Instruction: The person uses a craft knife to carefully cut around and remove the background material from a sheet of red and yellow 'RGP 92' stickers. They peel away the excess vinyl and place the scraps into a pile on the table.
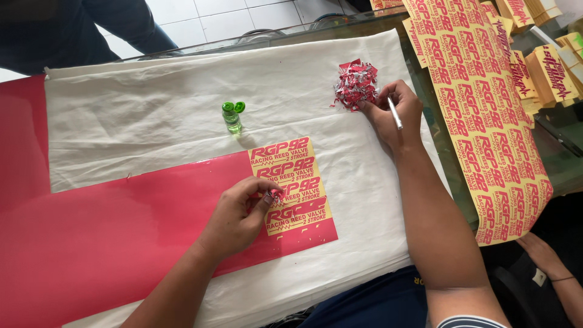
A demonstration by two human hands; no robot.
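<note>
left hand (240, 212) pinches a small red scrap (274, 195) at the yellow weeded patch on the red vinyl sheet (91, 243). right hand (395, 112), closed on a thin pen-like tool (395, 113), touches the scrap pile (356, 85) at 1 o'clock.
risk, judged: scrap could drop back and stick; lettering might lift.
sheet's long axis runs 8 to 2 o'clock, across the white cloth (152, 121).

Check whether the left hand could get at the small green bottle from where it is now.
Probably yes: the left hand rests on the red sheet, and only bare cloth lies between it and the green bottle.
</note>
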